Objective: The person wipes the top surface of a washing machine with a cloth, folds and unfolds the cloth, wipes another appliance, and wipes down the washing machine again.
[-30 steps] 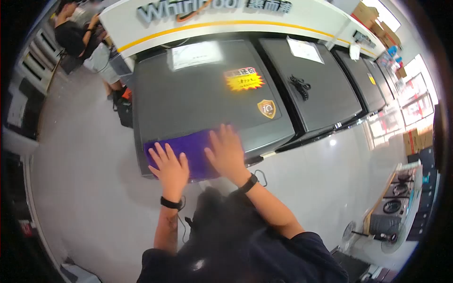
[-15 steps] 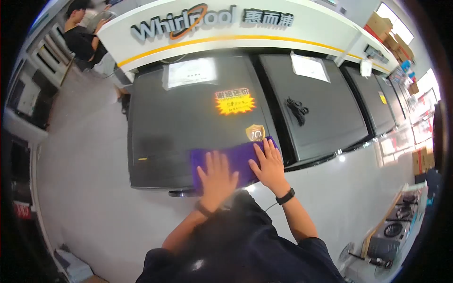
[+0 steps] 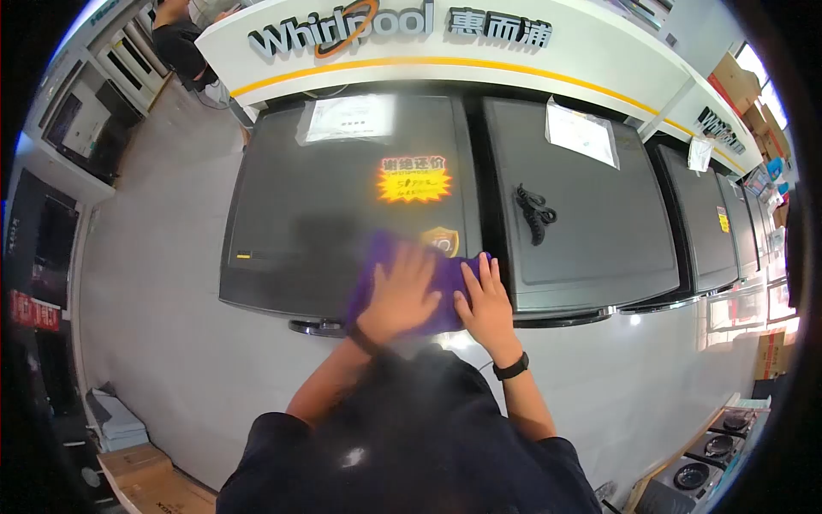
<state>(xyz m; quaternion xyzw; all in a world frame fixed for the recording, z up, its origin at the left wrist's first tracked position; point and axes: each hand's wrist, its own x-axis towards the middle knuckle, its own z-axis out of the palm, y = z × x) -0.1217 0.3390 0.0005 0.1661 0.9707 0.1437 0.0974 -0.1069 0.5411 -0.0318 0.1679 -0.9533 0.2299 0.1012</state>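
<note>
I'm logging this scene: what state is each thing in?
Purple cloth: spread out beneath both hands
Left hand: open, motion-blurred, over the cloth
Right hand: open, palm down
Black cord: bundled
Starburst label: flat, face up
Gold shield sticker: partly covered

Single head-worn view, facing forward and down.

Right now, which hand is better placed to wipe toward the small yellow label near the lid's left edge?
Left, probably: the left hand is on the purple cloth, nearer that yellow label; the right hand is by the lid's right edge.
</note>
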